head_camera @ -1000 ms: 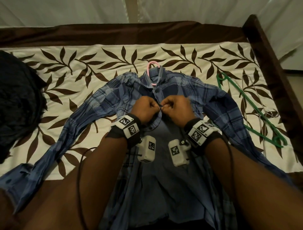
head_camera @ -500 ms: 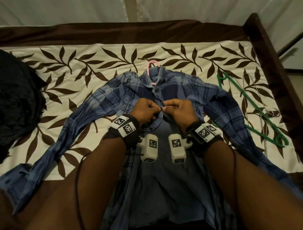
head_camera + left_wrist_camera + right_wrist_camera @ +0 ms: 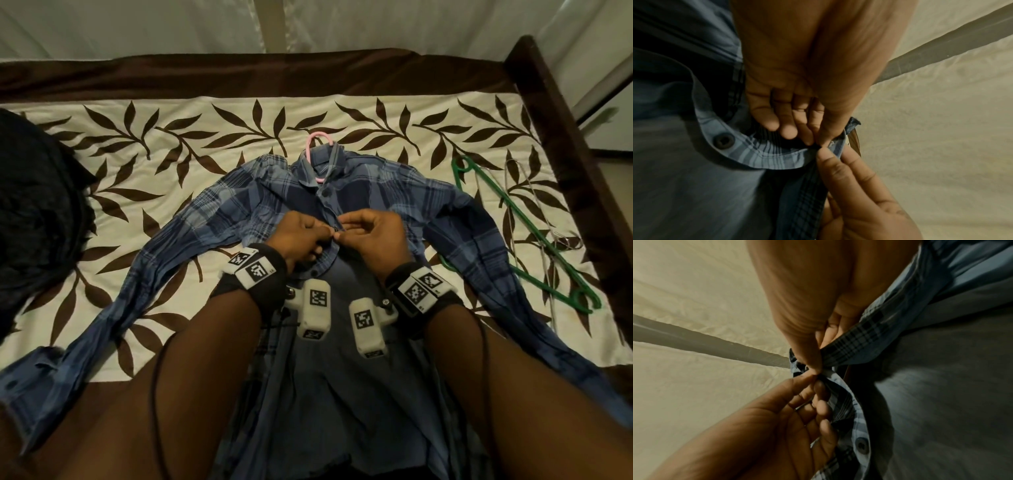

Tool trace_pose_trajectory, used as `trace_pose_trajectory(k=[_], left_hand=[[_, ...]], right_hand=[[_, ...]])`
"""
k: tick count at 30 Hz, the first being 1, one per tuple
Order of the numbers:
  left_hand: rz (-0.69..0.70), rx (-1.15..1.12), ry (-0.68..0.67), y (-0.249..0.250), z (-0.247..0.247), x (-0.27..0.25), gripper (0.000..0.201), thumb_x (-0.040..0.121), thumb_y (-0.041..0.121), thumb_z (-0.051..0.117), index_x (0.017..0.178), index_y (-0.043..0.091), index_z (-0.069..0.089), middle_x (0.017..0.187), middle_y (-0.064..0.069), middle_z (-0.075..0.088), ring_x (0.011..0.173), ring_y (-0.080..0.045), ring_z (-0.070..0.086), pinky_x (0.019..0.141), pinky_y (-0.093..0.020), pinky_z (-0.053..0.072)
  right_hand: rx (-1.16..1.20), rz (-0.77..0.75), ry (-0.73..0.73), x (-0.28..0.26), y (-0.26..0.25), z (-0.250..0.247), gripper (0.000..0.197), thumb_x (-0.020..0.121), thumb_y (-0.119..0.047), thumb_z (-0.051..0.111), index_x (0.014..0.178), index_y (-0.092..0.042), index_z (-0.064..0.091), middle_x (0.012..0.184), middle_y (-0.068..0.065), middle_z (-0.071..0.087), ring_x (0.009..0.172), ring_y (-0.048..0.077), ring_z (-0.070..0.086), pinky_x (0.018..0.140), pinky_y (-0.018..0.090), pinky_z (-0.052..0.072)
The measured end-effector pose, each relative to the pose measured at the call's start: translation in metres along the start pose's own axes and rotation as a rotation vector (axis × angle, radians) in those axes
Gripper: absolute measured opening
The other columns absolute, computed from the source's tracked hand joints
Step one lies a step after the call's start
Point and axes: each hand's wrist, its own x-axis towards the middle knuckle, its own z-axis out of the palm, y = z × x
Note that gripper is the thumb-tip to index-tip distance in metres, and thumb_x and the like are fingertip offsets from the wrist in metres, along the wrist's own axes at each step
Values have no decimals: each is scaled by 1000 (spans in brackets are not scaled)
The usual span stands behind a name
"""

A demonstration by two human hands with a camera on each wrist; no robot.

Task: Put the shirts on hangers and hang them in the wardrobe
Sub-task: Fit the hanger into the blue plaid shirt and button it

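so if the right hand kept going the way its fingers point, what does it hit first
Most likely the left hand: the right hand points leftward at it, fingertips nearly meeting over the plaid shirt placket. Depth is unclear.

A blue plaid cotton shirt (image 3: 239, 202) lies face up on the bed, sleeves spread wide to both sides. A thin pink plastic hanger (image 3: 314, 150) sits inside its collar, only the hook showing. The top button is closed; lower down the front is open, showing the plain inside.

A green plastic hanger (image 3: 534, 240) lies just beside the right sleeve.
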Motion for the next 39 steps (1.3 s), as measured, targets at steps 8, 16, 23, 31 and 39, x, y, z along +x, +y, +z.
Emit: trace_pose_trajectory(k=[8,16,23,31,39], left_hand=[[-51,-57,-56,5,-4,2,20,99,8,53,88,3,69,82,-12,63,61,-12,52,53,-22,44],[-90,-70,84,14,2,7,51,91,48,66,92,-2,73,81,-13,73,60,-17,58,53,-25,50],[-128,-162,12,21,8,7,22,95,18,67,77,5,66,72,-9,66,58,-12,58,58,-21,52],[-174,-255,29,25,8,9,11,92,2,66,93,-9,68,74,-15,67,62,-15,65,63,-23,59],[-173,-299,57,21,8,8,8,90,-3,65,88,-10,67,79,-20,68,72,-22,67,65,-24,59]], right_hand=[[-45,-77,12,0,4,3,25,72,0,85,93,-8,75,82,10,74,74,26,72,74,33,61],[-240,-248,-23,1,7,1,20,72,1,76,89,-8,77,77,3,71,63,15,66,62,27,57],[-334,-367,67,1,11,-3,17,71,-7,77,87,-8,70,77,2,67,68,15,63,63,34,57],[-474,-524,238,-7,23,3,16,78,-6,75,92,-3,71,78,7,69,68,19,64,64,30,55],[-418,-525,310,-6,24,10,14,75,-1,76,88,-2,74,82,10,72,73,16,64,74,7,42]])
